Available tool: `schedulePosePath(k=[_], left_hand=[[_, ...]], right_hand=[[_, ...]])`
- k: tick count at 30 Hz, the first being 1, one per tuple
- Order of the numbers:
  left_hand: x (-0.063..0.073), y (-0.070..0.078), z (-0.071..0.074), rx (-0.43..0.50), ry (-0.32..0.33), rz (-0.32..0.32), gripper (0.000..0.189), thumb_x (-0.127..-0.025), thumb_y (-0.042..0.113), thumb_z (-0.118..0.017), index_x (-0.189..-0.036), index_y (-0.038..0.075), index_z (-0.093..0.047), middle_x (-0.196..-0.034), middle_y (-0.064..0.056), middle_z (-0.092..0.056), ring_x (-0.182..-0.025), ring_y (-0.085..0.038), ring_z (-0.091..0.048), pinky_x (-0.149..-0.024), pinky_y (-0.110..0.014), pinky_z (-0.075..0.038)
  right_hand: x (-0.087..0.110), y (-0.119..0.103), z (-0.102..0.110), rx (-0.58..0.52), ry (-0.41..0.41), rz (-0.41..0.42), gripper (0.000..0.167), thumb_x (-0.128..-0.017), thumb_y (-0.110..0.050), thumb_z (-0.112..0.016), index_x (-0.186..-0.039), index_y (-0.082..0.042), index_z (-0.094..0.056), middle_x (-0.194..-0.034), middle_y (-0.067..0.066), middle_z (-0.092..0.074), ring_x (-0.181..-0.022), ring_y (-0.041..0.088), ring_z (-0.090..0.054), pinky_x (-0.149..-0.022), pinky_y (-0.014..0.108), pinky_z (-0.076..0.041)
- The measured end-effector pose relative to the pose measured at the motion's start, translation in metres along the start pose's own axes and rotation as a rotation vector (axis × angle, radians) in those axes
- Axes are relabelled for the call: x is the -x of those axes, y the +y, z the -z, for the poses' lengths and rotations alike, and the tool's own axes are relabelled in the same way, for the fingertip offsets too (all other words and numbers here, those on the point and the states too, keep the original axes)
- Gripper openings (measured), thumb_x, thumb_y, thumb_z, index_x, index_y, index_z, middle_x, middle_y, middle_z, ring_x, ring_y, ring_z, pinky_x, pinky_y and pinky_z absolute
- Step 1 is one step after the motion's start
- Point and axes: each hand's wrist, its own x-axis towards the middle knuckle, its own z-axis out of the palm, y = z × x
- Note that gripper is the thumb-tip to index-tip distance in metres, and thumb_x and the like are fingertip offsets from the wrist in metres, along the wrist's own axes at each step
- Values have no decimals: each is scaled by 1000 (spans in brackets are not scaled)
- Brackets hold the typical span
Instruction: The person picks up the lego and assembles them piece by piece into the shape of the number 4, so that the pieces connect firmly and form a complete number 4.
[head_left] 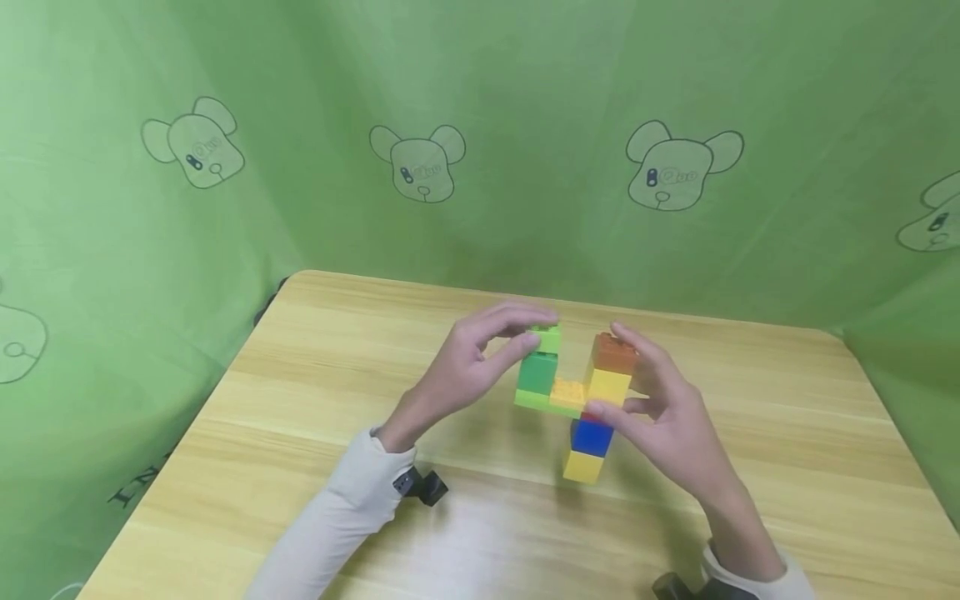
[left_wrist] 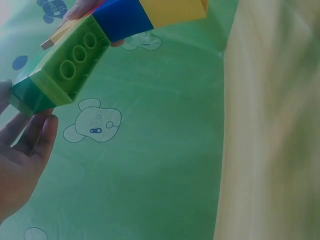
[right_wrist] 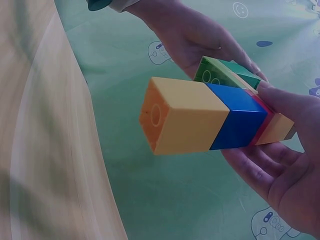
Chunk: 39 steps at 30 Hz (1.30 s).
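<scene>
Both hands hold one joined structure of toy building bricks above the table. Its taller column has an orange-brown brick [head_left: 617, 353] on top, then a yellow brick [head_left: 608, 386], a thin red layer, a blue brick [right_wrist: 239, 116] and a yellow bottom brick [right_wrist: 187, 115]. A light green plate [left_wrist: 71, 60] sticks out sideways, carrying a yellow-orange plate [head_left: 567, 392], a dark green brick [head_left: 537, 373] and a lime brick [head_left: 550, 339]. My left hand [head_left: 480, 354] pinches the lime brick between thumb and fingers. My right hand [head_left: 663, 408] grips the taller column around its upper yellow brick.
The wooden table [head_left: 480, 533] lies beneath the hands. A green cloth [head_left: 525, 67] printed with bear-like heads hangs behind it and at both sides. Small black devices [head_left: 422, 485] sit on both wrists.
</scene>
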Motion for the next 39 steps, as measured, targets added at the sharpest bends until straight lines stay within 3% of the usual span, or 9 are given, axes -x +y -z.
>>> schedulePosePath(k=[3, 6, 9, 12, 14, 21, 32, 39], left_hand=[[0, 0, 2, -42, -51, -71, 36, -98, 2, -69, -133, -2, -63, -142, -16, -61, -125, -18, -60, -99, -34, -56], [0, 1, 4, -101, -122, -160, 65, -85, 8, -86, -140, -5, -55, -149, -18, -55, -132, -22, -55, -101, -33, -54], [2, 0, 5, -191, -191, -238, 96, -71, 20, -97, -146, -7, -44, -152, -22, -49, -142, -26, -46, -112, -36, -46], [5, -1, 6, -277, -234, -282, 111, -67, 29, -100, -150, -8, -36, -155, -24, -44, -147, -30, -39, -122, -40, -35], [7, -2, 5, -326, -240, -301, 112, -68, 28, -100, -150, -10, -33, -155, -26, -42, -148, -32, -37, -125, -42, -30], [10, -1, 3, -421, -206, -320, 97, -72, 15, -96, -147, -11, -39, -150, -25, -48, -144, -32, -44, -123, -37, -33], [12, 2, 4, -426, -157, -352, 90, -69, 14, -96, -141, -9, -47, -145, -24, -56, -141, -31, -50, -121, -37, -37], [11, 3, 5, -393, -147, -346, 90, -69, 13, -96, -141, -10, -47, -145, -24, -56, -140, -31, -51, -120, -38, -38]], right_hand=[[0, 1, 0, -10, 0, 16, 95, -78, 24, -75, -159, -8, -38, -137, -2, -63, -117, 10, -64, -79, 25, -62], [0, 3, 0, -19, -6, 39, 94, -78, 25, -74, -159, -5, -38, -138, -1, -63, -118, 10, -64, -78, 25, -63], [0, 4, 1, -20, -18, 56, 94, -78, 25, -74, -159, -4, -37, -140, -2, -62, -118, 10, -64, -80, 25, -63], [-1, 5, 2, -22, -32, 55, 93, -79, 24, -74, -159, -5, -36, -142, -3, -60, -119, 10, -63, -81, 25, -62], [-1, 4, 2, -31, -30, 53, 93, -79, 24, -75, -159, -5, -37, -144, -2, -60, -119, 10, -63, -82, 25, -62], [0, 2, 0, -64, -1, 16, 94, -78, 25, -74, -159, -7, -40, -141, 4, -62, -115, 12, -66, -79, 25, -62], [-1, 1, 0, -207, -24, -4, 90, -80, 27, -69, -159, -4, -37, -142, 10, -59, -112, 16, -69, -79, 28, -63], [-1, -2, 0, -187, -26, -24, 91, -82, 25, -69, -161, -8, -36, -148, 10, -54, -115, 16, -67, -80, 28, -63]])
